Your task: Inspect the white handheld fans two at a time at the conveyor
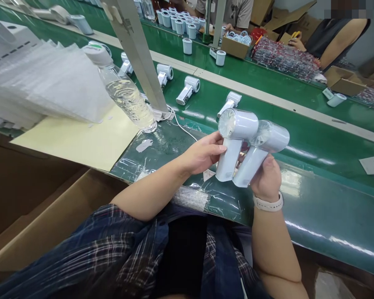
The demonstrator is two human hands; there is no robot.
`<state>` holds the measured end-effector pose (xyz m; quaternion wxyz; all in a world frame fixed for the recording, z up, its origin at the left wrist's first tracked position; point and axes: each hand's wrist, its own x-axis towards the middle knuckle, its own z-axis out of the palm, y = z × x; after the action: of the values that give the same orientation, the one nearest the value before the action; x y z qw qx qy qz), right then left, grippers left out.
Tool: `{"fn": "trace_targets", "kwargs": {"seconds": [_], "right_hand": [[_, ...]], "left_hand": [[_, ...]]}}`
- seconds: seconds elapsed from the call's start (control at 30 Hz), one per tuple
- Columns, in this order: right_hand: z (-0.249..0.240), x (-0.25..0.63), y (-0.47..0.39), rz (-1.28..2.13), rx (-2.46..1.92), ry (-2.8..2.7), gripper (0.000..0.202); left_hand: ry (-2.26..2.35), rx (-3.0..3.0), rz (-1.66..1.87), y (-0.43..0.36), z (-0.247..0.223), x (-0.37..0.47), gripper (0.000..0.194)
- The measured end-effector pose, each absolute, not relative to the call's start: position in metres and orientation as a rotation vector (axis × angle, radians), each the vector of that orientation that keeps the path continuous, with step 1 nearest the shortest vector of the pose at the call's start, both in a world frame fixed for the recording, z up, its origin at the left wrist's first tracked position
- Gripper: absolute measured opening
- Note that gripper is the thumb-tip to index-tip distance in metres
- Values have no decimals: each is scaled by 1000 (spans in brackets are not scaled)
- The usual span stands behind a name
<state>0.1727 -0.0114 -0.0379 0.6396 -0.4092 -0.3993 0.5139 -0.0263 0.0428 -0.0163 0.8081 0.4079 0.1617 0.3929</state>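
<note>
Two pale blue-white handheld devices, each with a round barrel head and a handle, are held side by side above the bench. My left hand [207, 153] grips the handle of the left device [241, 123], its thumb on the handle. Behind the handle of the right device [276, 136], the fingers of my right hand [268, 178] are wrapped, partly hidden. A white band circles my right wrist. Clear film seems to cover both heads, which touch or nearly touch.
A bottle of liquid [129, 99] stands at the left by a metal post [140, 54]. White sleeves [59, 79] are piled farther left. More devices [188, 89] lie on the green belt [255, 85]. Across it are cups [177, 23], cartons [235, 46] and other people.
</note>
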Motion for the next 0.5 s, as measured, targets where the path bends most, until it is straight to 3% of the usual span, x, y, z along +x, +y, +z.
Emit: {"fn": "trace_targets", "kwargs": {"seconds": [0.3,0.5], "right_hand": [[-26,166,-5,1502,-805,-757,41],[-31,164,-4,1487,-771,-792,39]], "left_hand": [[436,817,871,45,-18,-18,53],[473,710,897,51,-24,-16,32]]}}
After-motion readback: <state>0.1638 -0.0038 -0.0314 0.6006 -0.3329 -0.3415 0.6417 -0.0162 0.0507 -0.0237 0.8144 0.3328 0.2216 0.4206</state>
